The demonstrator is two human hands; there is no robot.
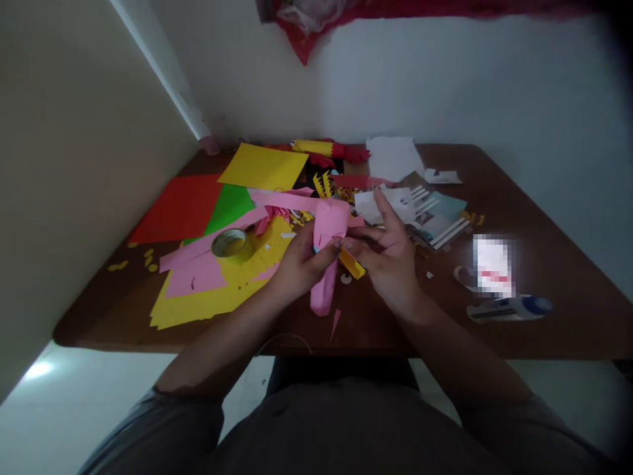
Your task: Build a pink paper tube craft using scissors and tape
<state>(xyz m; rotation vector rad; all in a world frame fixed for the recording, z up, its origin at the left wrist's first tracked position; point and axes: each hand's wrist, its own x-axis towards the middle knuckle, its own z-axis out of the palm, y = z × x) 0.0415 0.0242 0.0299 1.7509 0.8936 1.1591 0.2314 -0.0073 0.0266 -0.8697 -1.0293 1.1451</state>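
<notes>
A pink paper roll (330, 221), wide at the top and narrower below, is held upright over the near middle of the table. Wrapped around its left side is my left hand (301, 264), the thumb pressed across its front. My right hand (388, 260) pinches at the roll's right side, thumb against fingers, with the index finger raised. A yellow folded strip (352, 264) shows just below the right fingertips. Beneath it lies a small white disc (345, 278) with a dark mark. A pink paper sliver (335, 322) rests near the table edge.
Tape roll (231, 246) stands on yellow and pink sheets at left. Red paper (173, 208), green paper (227, 210) and a yellow sheet (264, 166) lie behind. A yellow-red paper figure (316, 148) is at the back. A blue-and-white cutter (509, 308) lies at right.
</notes>
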